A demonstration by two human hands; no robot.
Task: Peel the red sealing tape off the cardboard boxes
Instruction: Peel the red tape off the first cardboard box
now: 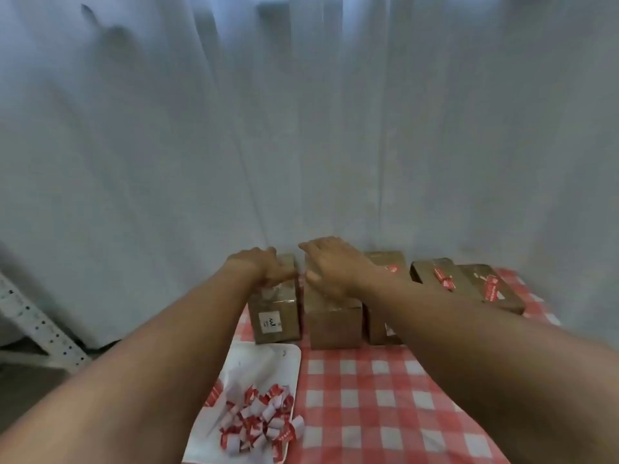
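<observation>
Left hand: our left hand rests on top of the leftmost cardboard box, fingers curled at its right top edge; whether they pinch anything we cannot tell (motion blur).
Right hand: our right hand lies on the second cardboard box, fingers fairly straight, thumb toward the gap between the two boxes.
Red tape: a sliver of red tape shows in that gap, between both hands and touching or nearly touching their fingertips.
Axis: we judge the strip runs away from us, front to back along the box edge.
Nearer hand: both are about equally close; the left looks better placed to peel while the right steadies.
Remaining: boxes to the right of the right hand carry loose red tape.
Discards: a white tray of peeled tape scraps sits on the bench below the left forearm.
</observation>
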